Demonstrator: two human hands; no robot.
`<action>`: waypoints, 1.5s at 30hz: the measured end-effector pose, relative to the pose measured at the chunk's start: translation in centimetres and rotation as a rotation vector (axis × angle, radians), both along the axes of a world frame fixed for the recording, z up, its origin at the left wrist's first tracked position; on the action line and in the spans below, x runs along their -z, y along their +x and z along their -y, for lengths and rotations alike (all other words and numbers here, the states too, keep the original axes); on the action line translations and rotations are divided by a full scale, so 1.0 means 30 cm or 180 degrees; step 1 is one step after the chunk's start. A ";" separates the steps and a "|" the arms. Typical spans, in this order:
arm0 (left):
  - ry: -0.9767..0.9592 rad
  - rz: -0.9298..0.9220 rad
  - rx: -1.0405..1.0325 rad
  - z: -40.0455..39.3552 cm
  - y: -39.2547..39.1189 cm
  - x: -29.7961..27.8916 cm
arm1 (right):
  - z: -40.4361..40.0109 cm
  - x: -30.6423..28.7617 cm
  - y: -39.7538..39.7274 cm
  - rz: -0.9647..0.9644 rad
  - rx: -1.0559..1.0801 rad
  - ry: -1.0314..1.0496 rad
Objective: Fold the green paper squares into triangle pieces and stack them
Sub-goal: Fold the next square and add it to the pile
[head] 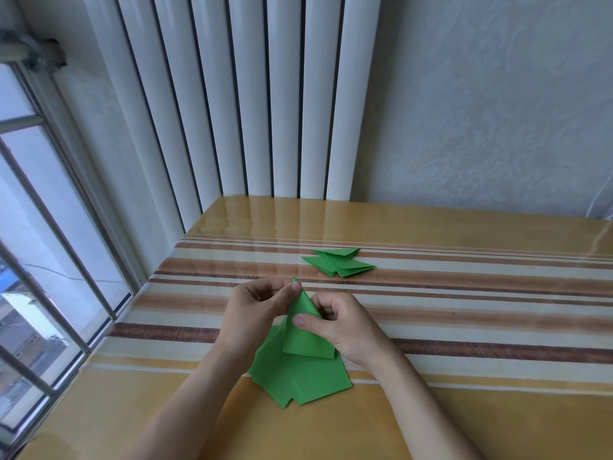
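One folded green paper triangle (306, 330) is held above the striped glossy table (464, 327), pinched by the left hand (255, 310) at its tip and the right hand (345, 327) at its side. Beneath lies one loose pile of flat green paper squares (298, 376); their number cannot be told. Farther off rests one stack of finished green triangle pieces (340, 262).

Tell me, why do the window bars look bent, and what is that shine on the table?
Head view: the wide lens bows the window bars near the left edge. Daylight from that window glares off the glossy table, which mirrors the white radiator at its far edge. The hands and green paper are sharp, with soft shadows.
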State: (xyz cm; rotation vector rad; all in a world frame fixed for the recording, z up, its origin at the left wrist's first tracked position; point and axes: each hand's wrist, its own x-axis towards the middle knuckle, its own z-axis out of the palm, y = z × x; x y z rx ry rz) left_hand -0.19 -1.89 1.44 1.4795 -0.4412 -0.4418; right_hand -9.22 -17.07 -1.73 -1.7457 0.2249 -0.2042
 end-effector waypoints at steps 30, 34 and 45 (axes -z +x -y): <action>0.0002 -0.0161 -0.0059 0.005 0.016 0.021 | -0.017 -0.025 -0.011 -0.0037 0.0058 -0.0164; 0.0199 0.0055 0.0246 0.002 0.016 0.032 | -0.001 -0.009 -0.001 0.0092 0.0493 0.0175; 0.0404 0.0258 0.0214 0.005 0.007 0.039 | 0.009 -0.004 0.005 0.0120 0.0814 0.0136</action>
